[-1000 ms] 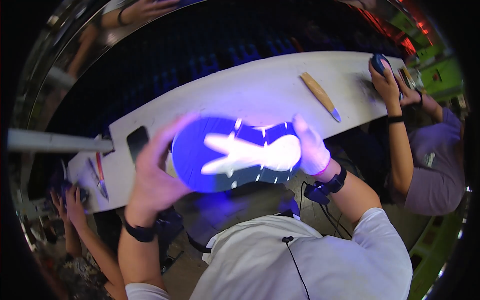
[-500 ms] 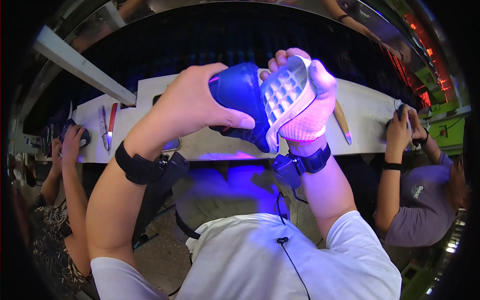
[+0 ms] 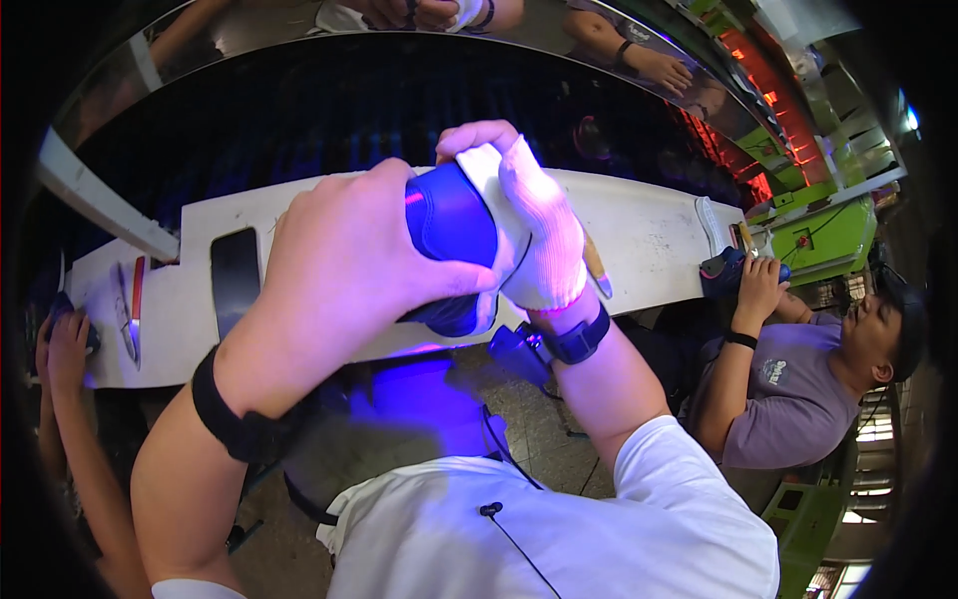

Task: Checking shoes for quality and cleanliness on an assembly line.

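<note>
My left hand (image 3: pixel 349 250), bare, is wrapped round a dark blue shoe upper (image 3: pixel 454 215), with its thumb along the near side. My right hand (image 3: pixel 544 230), in a white knit glove with bare fingertips, grips a white shoe sole (image 3: pixel 482 170). The sole lies against the bottom of the upper, and both are held above the worktable's edge. Its inner face is turned out of sight, and the glove covers much of the outer side. Blue-violet light falls on the shoe and glove.
On the pale worktable (image 3: pixel 639 230) lie a red-handled tool (image 3: pixel 136 299), a wooden-handled tool (image 3: pixel 597 270) and a dark phone-like rectangle (image 3: pixel 236 280). A white post (image 3: pixel 105 195) rises at left. Beyond runs a dark conveyor (image 3: pixel 329 110). Co-workers sit either side; the right one holds a shoe (image 3: pixel 723 272).
The sole, earlier apart with its gridded inner face showing, has turned and come against the upper. Both hands have drawn together. The view has shifted to the right.
</note>
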Demonstrator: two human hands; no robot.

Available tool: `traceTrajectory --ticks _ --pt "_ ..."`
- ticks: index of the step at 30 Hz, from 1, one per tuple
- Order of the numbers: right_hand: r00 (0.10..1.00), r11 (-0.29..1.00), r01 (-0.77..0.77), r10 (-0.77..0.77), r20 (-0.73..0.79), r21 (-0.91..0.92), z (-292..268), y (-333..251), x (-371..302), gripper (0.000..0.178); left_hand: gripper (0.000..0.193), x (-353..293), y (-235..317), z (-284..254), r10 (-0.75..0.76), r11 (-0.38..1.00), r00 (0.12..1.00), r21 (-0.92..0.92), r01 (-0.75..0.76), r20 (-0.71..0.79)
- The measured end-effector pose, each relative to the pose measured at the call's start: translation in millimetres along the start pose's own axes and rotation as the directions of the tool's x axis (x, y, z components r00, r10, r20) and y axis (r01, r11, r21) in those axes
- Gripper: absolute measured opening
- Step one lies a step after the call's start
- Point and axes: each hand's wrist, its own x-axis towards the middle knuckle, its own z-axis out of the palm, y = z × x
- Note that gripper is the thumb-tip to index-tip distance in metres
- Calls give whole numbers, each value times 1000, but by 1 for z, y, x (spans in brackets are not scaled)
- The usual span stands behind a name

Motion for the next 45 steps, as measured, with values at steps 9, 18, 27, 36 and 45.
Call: traceTrajectory --ticks 9,18,27,36,45 --pt "994 904 98 -105 -6 416 -11 13 -1 54 64 17 -7 -2 65 998 995 -1 -65 75" --pt "1000 999 20 -20 -10 49 -19 11 -7 51 70 14 -3 10 89 990 996 111 -91 24" --pt "1000 994 -25 26 8 -103 -30 -26 -84 99 70 -48 44 54 398 904 918 171 -391 -2" --pt "991 706 75 23 129 -705 -37 -55 -131 69 27 -71 37 80 748 610 661 465 -641 -70" --pt "966 458 221 18 257 -861 -1 11 -135 102 85 -97 -21 -21 356 873 914 -419 -251 196"
